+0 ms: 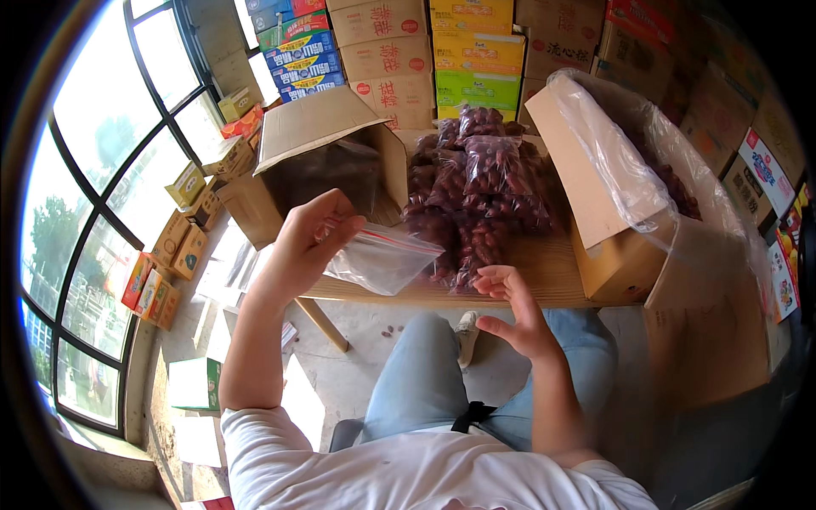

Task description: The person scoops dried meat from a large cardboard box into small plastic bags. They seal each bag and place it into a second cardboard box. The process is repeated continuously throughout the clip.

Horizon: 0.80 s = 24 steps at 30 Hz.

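Observation:
My left hand grips one end of a clear zip-lock bag with a red seal line. The bag looks flat, with nothing inside, and hangs over the front edge of the wooden table. To its right my right hand is raised, fingers apart, holding nothing. Just beyond both hands lies a pile of clear bags filled with dark red dried dates, heaped on the table.
On the left an open cardboard box lies tipped, plastic inside. At right stands an open carton lined with clear plastic, holding more dates. Stacked cartons line the back. Small boxes stand along the window. A few dates lie on the floor.

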Motion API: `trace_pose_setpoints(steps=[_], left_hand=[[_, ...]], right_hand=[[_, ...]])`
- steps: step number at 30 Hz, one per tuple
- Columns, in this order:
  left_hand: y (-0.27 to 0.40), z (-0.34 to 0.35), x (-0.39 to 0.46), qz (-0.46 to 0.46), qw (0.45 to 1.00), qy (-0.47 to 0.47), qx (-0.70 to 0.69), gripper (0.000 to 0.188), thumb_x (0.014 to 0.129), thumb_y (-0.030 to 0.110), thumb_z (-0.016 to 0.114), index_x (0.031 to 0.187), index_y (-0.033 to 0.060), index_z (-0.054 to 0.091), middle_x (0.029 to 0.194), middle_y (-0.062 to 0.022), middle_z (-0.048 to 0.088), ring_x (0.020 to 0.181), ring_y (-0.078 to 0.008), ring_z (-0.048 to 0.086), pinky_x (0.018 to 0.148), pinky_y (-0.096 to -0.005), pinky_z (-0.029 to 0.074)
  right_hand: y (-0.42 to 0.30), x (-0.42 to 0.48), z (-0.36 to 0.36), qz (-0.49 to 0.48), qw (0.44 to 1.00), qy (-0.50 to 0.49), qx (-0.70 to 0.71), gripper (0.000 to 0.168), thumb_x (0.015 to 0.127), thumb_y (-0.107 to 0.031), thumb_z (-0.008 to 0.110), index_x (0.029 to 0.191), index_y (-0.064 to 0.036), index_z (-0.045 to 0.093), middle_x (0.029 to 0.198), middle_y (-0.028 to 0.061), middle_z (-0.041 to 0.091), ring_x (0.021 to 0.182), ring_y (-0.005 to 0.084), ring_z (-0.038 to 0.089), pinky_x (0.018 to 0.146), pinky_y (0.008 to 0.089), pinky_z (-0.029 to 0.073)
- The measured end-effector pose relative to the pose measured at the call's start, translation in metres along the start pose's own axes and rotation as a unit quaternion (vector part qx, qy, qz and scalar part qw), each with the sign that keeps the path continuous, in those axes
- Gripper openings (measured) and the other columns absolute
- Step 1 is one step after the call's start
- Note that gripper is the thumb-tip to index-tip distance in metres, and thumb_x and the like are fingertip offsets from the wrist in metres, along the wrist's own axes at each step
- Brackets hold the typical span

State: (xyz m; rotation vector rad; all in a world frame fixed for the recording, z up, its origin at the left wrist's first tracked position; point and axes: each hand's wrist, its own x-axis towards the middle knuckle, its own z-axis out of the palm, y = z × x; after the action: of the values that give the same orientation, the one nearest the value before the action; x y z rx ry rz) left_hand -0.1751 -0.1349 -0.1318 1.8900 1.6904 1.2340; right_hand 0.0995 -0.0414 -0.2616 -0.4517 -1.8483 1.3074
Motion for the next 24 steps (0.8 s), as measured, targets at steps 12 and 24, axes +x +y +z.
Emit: trace_pose_setpoints(steps=[12, 24], left_hand=[[0.044, 0.112, 0.021, 0.242, 0.966, -0.084, -0.013, 0.014, 0.08, 0.007, 0.065, 0.085, -0.0007, 0.055, 0.086, -0.0111, 0.058, 0.077, -0.0216, 0.056, 0.067, -0.0291, 0.044], [0.075, 0.138, 0.029, 0.318, 0.932, -0.107, 0.137, 0.013, 0.075, 0.013, 0.066, 0.084, 0.0056, 0.061, 0.094, -0.0081, 0.059, 0.085, -0.0253, 0.054, 0.078, -0.0358, 0.039]], right_hand=[[-0.039, -0.019, -0.035, -0.058, 0.981, 0.141, 0.124, 0.007, 0.079, -0.001, 0.065, 0.084, -0.001, 0.06, 0.086, 0.0042, 0.059, 0.082, 0.01, 0.056, 0.076, 0.0237, 0.044], [-0.056, -0.037, -0.075, -0.098, 0.973, 0.208, 0.007, 0.014, 0.071, 0.003, 0.071, 0.078, -0.002, 0.06, 0.078, 0.0032, 0.059, 0.076, 0.0097, 0.056, 0.072, 0.0244, 0.045]])
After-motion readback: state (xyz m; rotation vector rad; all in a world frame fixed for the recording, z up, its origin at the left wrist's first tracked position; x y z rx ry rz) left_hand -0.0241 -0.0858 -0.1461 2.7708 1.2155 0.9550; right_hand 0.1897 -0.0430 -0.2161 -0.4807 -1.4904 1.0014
